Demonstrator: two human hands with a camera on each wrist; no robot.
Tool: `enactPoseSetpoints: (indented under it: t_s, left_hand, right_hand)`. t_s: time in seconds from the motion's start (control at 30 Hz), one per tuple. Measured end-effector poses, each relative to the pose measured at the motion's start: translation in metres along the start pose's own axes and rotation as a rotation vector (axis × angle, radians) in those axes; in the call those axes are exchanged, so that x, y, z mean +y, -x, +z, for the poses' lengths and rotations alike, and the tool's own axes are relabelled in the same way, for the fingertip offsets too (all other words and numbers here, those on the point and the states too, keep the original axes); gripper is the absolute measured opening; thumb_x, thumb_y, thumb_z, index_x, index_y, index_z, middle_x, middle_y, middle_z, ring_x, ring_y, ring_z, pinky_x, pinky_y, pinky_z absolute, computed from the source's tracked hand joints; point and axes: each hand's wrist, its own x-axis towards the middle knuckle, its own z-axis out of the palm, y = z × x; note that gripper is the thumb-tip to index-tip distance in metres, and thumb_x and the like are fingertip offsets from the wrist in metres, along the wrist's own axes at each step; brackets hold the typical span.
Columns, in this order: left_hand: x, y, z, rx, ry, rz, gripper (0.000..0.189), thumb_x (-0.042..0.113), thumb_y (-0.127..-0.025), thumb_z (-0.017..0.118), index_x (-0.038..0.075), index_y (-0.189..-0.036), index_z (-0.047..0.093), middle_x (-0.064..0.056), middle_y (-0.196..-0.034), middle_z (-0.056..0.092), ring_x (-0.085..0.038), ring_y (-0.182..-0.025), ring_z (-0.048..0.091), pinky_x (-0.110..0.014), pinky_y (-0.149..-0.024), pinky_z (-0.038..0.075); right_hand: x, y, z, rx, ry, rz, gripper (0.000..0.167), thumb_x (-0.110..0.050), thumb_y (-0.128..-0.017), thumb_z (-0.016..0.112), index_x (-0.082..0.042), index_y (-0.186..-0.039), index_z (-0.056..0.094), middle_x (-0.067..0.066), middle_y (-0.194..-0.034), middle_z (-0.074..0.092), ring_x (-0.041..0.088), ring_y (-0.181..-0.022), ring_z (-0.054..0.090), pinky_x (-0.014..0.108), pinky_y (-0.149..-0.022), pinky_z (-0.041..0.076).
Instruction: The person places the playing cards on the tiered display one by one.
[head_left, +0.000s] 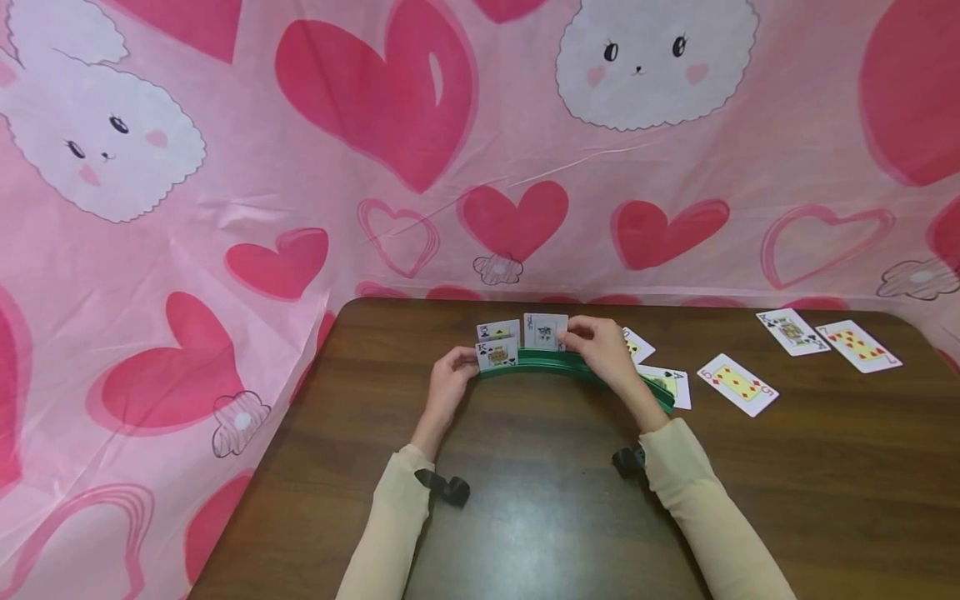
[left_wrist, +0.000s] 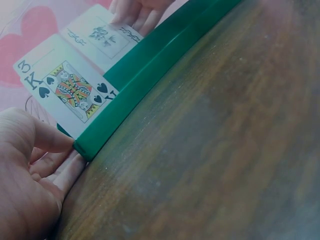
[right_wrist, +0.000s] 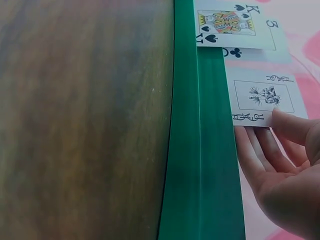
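A curved green card holder [head_left: 551,361] stands on the table. My left hand [head_left: 450,385] pinches its left end between thumb and fingers, beside a king of spades [left_wrist: 75,92] that stands in the front slot. Behind the king stands a three of clubs [head_left: 498,331], partly covered. My right hand [head_left: 602,354] pinches a joker card [head_left: 545,332] by its right edge, thumb on the face and fingers behind. The joker is upright at the rear slot, right of the three; the right wrist view shows its lower edge at the green rim.
Right of the holder, a partly hidden ace [head_left: 678,386] and another partly hidden card [head_left: 637,345] lie face up. Farther right lie a diamond card [head_left: 738,385], a king [head_left: 792,331] and a seven of diamonds [head_left: 858,346]. A pink heart-patterned cloth [head_left: 420,150] hangs behind the brown table [head_left: 540,517].
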Motion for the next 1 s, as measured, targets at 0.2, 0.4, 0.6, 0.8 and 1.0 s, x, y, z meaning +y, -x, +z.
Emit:
enactPoseSetpoints:
  t_s: [0.2, 0.4, 0.6, 0.8, 1.0]
  left_hand:
    - [0.019, 0.01, -0.002, -0.028, -0.016, -0.014, 0.021, -0.009, -0.097, 0.057, -0.012, -0.115, 0.068, -0.025, -0.122, 0.069, -0.032, -0.113, 0.065, -0.042, -0.099, 0.05]
    - [0.015, 0.006, -0.003, -0.035, -0.028, -0.025, 0.021, -0.01, -0.097, 0.056, -0.012, -0.114, 0.068, -0.026, -0.122, 0.069, -0.034, -0.114, 0.064, -0.046, -0.101, 0.049]
    - [-0.001, 0.0, -0.001, -0.012, -0.011, -0.009, 0.02, -0.008, -0.097, 0.059, -0.009, -0.114, 0.069, -0.022, -0.12, 0.07, -0.031, -0.112, 0.065, -0.043, -0.098, 0.051]
    - [0.0, 0.0, 0.0, -0.012, 0.01, 0.01, 0.02, -0.009, -0.095, 0.059, -0.009, -0.112, 0.07, -0.021, -0.117, 0.071, -0.029, -0.109, 0.067, -0.04, -0.096, 0.052]
    - [0.001, 0.001, 0.0, -0.007, 0.011, 0.012, 0.02, -0.01, -0.094, 0.059, -0.01, -0.111, 0.07, -0.022, -0.115, 0.071, -0.028, -0.107, 0.068, -0.037, -0.094, 0.053]
  right_hand:
    - [-0.002, 0.002, 0.0, -0.012, 0.04, -0.056, 0.016, -0.008, -0.097, 0.072, 0.004, -0.108, 0.074, 0.022, -0.11, 0.074, 0.032, -0.09, 0.068, 0.049, -0.087, 0.058]
    - [-0.002, 0.002, -0.001, -0.016, 0.069, -0.072, 0.014, -0.008, -0.097, 0.072, 0.003, -0.106, 0.075, 0.021, -0.107, 0.075, 0.032, -0.089, 0.068, 0.052, -0.088, 0.057]
    - [0.001, 0.001, -0.003, -0.019, 0.084, -0.084, 0.016, -0.01, -0.095, 0.075, 0.002, -0.105, 0.076, 0.02, -0.105, 0.075, 0.032, -0.089, 0.068, 0.049, -0.087, 0.056]
    - [0.002, 0.001, -0.018, -0.085, 0.079, -0.092, 0.023, -0.011, -0.091, 0.08, 0.0, -0.111, 0.076, 0.017, -0.104, 0.076, 0.03, -0.091, 0.071, 0.036, -0.082, 0.057]
    - [0.007, 0.004, -0.045, -0.08, 0.029, -0.064, 0.028, -0.014, -0.095, 0.076, 0.003, -0.118, 0.073, 0.019, -0.111, 0.074, 0.023, -0.094, 0.071, 0.022, -0.08, 0.054]
